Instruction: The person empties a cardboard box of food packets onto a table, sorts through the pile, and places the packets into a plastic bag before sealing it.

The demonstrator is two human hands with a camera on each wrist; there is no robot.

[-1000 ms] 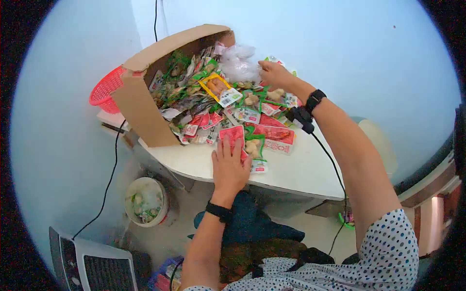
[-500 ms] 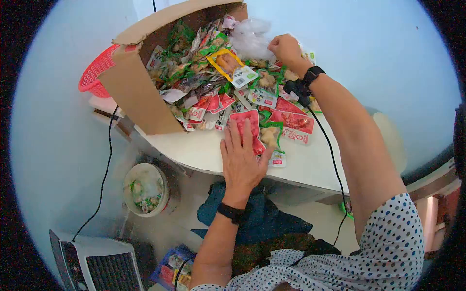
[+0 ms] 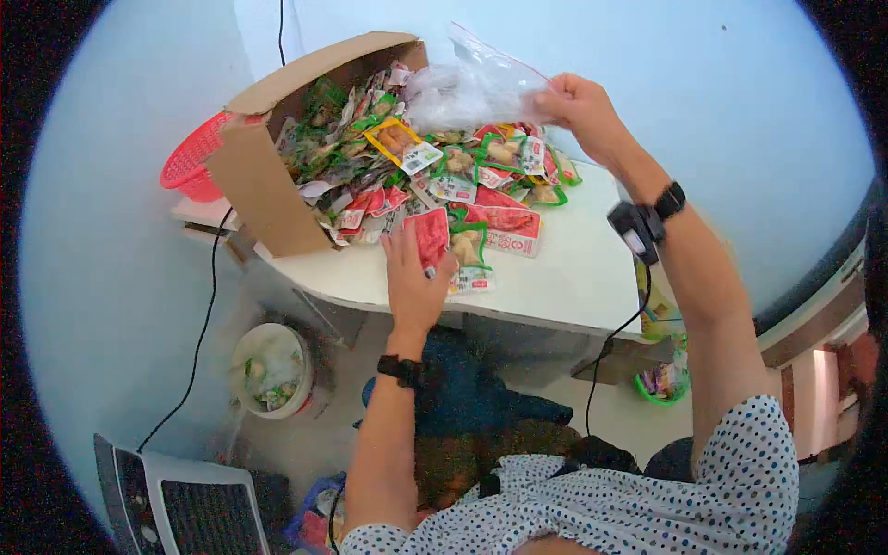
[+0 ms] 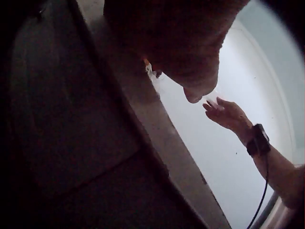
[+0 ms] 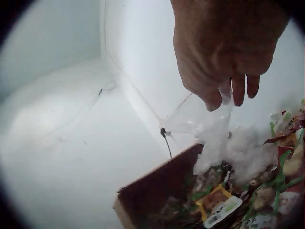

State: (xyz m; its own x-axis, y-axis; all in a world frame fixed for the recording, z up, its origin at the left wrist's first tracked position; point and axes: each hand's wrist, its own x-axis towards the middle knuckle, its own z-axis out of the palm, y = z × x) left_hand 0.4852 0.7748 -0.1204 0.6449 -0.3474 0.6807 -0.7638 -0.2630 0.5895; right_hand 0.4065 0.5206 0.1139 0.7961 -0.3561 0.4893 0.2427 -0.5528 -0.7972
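Observation:
My right hand [image 3: 587, 116] pinches the edge of a clear plastic zip bag [image 3: 499, 69], which stretches up from a bunched pile of clear bags [image 3: 439, 97] on the heap. The right wrist view shows thumb and fingers at the bag's edge, the film [image 5: 209, 148] hanging below. My left hand [image 3: 418, 287] rests at the table's front edge, fingers along the left side of a red food packet [image 3: 425, 239], thumb by its lower right. A green-edged packet [image 3: 469, 248] lies beside the thumb. In the left wrist view that hand is dark, its fingers mostly hidden.
A cardboard box [image 3: 268, 190] on its side spills many sealed food packets [image 3: 453, 165] onto the white table [image 3: 573, 268]. A red plastic basket [image 3: 194, 162] stands behind it. On the floor are a white bucket [image 3: 301, 370] and a green basket [image 3: 661, 384]. A cable hangs from the right wrist.
The right hand has drawn back to the right from the heap, pulling the clear bag out wide. The left hand has slid off the red packet's face toward its left side.

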